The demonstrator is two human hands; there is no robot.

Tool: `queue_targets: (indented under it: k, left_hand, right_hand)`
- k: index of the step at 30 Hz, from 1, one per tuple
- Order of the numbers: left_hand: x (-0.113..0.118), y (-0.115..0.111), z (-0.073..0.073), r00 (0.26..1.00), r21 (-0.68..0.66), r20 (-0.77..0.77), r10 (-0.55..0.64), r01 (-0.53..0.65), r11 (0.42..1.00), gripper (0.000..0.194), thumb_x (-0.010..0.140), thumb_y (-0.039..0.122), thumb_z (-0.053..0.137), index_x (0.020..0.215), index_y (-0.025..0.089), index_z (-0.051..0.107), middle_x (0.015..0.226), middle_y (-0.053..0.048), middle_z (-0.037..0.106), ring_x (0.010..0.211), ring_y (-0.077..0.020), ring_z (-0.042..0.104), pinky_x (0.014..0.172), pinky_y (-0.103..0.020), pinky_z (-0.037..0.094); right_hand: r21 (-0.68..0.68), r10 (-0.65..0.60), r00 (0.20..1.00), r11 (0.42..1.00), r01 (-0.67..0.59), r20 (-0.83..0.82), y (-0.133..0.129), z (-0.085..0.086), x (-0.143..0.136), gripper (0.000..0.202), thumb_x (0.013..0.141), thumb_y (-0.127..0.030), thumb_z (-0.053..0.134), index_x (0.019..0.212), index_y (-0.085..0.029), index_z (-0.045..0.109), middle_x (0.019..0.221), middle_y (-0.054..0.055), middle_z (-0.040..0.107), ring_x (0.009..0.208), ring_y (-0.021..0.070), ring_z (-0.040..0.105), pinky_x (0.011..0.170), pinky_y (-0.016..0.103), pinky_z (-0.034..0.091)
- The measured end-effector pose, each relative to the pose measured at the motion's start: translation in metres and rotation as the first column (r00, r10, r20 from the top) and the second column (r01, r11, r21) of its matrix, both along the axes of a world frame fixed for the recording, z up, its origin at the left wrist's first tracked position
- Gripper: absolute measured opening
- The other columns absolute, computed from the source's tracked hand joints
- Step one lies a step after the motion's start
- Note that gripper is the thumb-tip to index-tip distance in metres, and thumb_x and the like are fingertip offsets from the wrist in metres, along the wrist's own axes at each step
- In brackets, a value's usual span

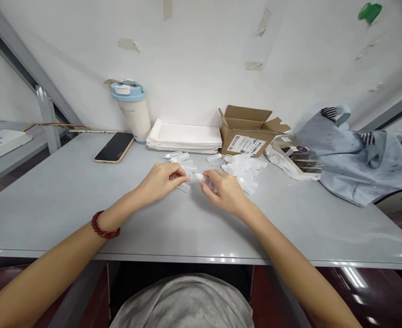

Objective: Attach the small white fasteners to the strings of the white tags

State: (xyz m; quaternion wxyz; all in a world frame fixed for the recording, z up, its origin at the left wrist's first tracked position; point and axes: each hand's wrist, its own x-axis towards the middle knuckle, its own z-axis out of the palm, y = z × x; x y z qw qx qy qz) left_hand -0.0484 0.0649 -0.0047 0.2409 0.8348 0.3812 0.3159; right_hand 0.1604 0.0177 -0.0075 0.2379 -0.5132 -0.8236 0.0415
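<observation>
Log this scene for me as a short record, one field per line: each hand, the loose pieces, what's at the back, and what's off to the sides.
Left hand: thumb and forefinger close together; grip unclear
Right hand: holding a small white-tipped bottle, tip toward the left hand
Loose pieces: translucent plastic pieces by the left hand; larger pile beyond the right
Back: white stack, open cardboard box
Left side: phone, blue-lidded cup
Right side: light blue fabric

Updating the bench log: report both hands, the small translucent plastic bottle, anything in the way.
Left hand pinched, contents unclear. Right hand gripping bottle, white tip leftward. Small translucent plastic pieces close around both hands.
</observation>
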Motion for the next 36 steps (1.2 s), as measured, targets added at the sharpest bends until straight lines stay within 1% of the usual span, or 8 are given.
queue_targets:
  k: [4,9,20,30,36]
  left_hand:
    - [0.0021,-0.0011,0.0002,0.998,-0.017,0.067,0.006,-0.005,1.000,0.015,0.081,0.029,0.064,0.073,0.015,0.064,0.073,-0.002,0.068,0.065,-0.0134,0.060,0.062,-0.024,0.046]
    - [0.0024,-0.0024,0.0015,0.993,-0.025,0.119,0.014,-0.011,1.000,0.014,0.079,0.028,0.067,0.074,0.015,0.063,0.073,-0.001,0.066,0.065,-0.0125,0.058,0.063,-0.024,0.047]
    - [0.0032,-0.0048,0.0034,0.989,-0.049,0.145,0.006,0.002,0.999,0.018,0.078,0.032,0.068,0.073,0.016,0.062,0.073,-0.002,0.065,0.066,-0.0136,0.058,0.064,-0.026,0.048]
    - [0.0049,-0.0056,0.0043,0.979,-0.102,0.203,0.021,0.000,0.995,0.021,0.076,0.035,0.070,0.073,0.016,0.062,0.074,-0.002,0.065,0.067,-0.0142,0.060,0.065,-0.027,0.050]
    - [0.0046,-0.0053,0.0031,0.969,-0.121,0.247,0.017,0.013,0.993,0.020,0.074,0.033,0.071,0.073,0.015,0.063,0.075,-0.002,0.066,0.070,-0.0147,0.060,0.068,-0.027,0.051]
  right_hand:
    - [0.065,0.071,0.997,0.995,-0.069,-0.030,0.0001,-0.0014,0.0007,0.026,0.091,-0.027,0.043,0.105,-0.010,0.057,0.087,0.010,0.062,0.069,0.0169,0.058,0.060,0.027,0.037]
    - [0.104,0.076,0.997,0.992,-0.076,0.003,-0.0001,-0.0026,0.0011,0.022,0.090,-0.025,0.046,0.105,-0.013,0.057,0.088,0.009,0.062,0.070,0.0171,0.058,0.058,0.026,0.037]
    - [0.114,0.088,0.996,0.989,-0.091,0.026,0.0002,-0.0020,0.0012,0.022,0.089,-0.023,0.048,0.106,-0.014,0.057,0.091,0.008,0.063,0.072,0.0165,0.058,0.059,0.026,0.038]
    - [0.101,0.083,0.996,0.991,-0.087,0.041,-0.0001,0.0011,0.0016,0.023,0.089,-0.023,0.048,0.107,-0.014,0.058,0.093,0.008,0.064,0.073,0.0169,0.058,0.059,0.026,0.036]
    - [0.106,0.086,0.996,0.990,-0.088,0.027,-0.0004,0.0004,0.0015,0.022,0.089,-0.023,0.048,0.107,-0.014,0.058,0.093,0.008,0.064,0.074,0.0168,0.058,0.058,0.025,0.035]
